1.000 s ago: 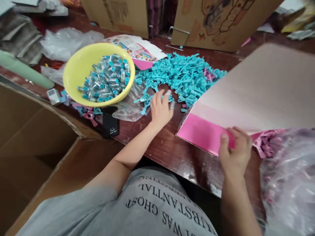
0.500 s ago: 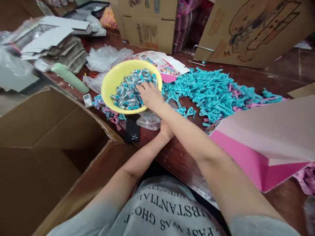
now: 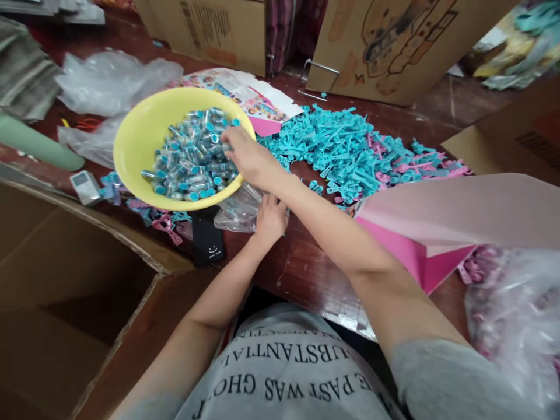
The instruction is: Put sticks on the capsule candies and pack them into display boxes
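A yellow bowl (image 3: pixel 137 125) holds many small clear capsules (image 3: pixel 192 154) with teal ends. My right hand (image 3: pixel 247 154) crosses the bowl's right rim, its fingers bent together beside the capsules; whatever they grip is hidden. Below and to its right, my left hand (image 3: pixel 271 220) is low over the table with curled fingers, partly under the right forearm. A bit of teal shows at its edge, too small to name. Crumpled clear plastic (image 3: pixel 238 211) lies between this hand and the bowl.
Teal plastic pieces (image 3: pixel 324 146) with some pink ones form a pile right of the bowl. A pink-lined box (image 3: pixel 394 242) stands at right, an open carton (image 3: pixel 65 280) at left. A black phone-like slab (image 3: pixel 207 239) and a green bottle (image 3: pixel 39 143) lie nearby.
The view has shifted closer and to the right. My right hand has drawn back toward the bowl's right rim. The left hand, mostly hidden before, now shows its curled fingers.
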{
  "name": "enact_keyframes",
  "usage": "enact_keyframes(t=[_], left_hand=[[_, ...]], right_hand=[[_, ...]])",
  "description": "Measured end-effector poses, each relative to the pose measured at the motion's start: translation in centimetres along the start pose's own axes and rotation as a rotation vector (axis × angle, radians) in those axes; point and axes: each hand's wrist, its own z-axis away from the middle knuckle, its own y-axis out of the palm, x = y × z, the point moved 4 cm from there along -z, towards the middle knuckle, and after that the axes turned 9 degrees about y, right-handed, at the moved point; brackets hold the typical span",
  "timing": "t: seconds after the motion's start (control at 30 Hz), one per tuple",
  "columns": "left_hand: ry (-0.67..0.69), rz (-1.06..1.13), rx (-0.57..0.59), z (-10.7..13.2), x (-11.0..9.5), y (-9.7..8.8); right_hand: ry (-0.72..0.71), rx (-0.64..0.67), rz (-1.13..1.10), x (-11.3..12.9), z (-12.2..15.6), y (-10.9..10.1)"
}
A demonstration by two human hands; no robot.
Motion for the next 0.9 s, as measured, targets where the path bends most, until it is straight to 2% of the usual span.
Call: enact_keyframes(t=[0.07, 0.13, 0.23, 0.3, 0.37, 0.43, 0.57, 0.7, 0.8, 0.9], left_hand=[[-0.023, -0.09, 0.044, 0.5, 0.3, -0.4], [-0.02, -0.136, 0.052, 0.9, 0.6, -1.1], [-0.013, -0.106, -0.028, 1.3, 1.1, -2.5], [-0.07, -0.101, -0.072, 1.2, 1.5, -2.9], [-0.137, -0.139, -0.044, 0.8, 1.5, -2.5], [-0.139, -0.199, 0.034, -0.1, 0.9, -1.5], [-0.025, -0.265, 0.135, -1.7, -0.8, 0.0], [0.056, -0.219, 0.087, -1.0, -1.7, -1.8], [0.163, -0.029, 0.125, 0.9, -2.4, -3.4], [0.241, 0.185, 0.164, 2.5, -3.4, -4.0]], right_hand=[[0.023, -0.14, -0.151, -2.4, 2.9, -2.2], [0.078, -0.206, -0.278, -5.1, 6.9, -3.9], [0.187, -0.177, -0.375, -8.7, 13.3, -5.2], [0.256, -0.168, -0.406, -10.4, 16.8, -5.4], [0.303, -0.173, -0.436, -11.3, 19.1, -4.9], [0.318, -0.202, -0.427, -11.8, 20.3, -4.4], [0.344, -0.263, -0.447, -12.0, 20.8, -4.0], [0.375, -0.213, -0.584, -12.2, 21.9, -5.3], [0.358, -0.17, -0.627, -11.9, 22.9, -6.4], [0.352, -0.074, -0.592, -11.1, 23.2, -6.6]])
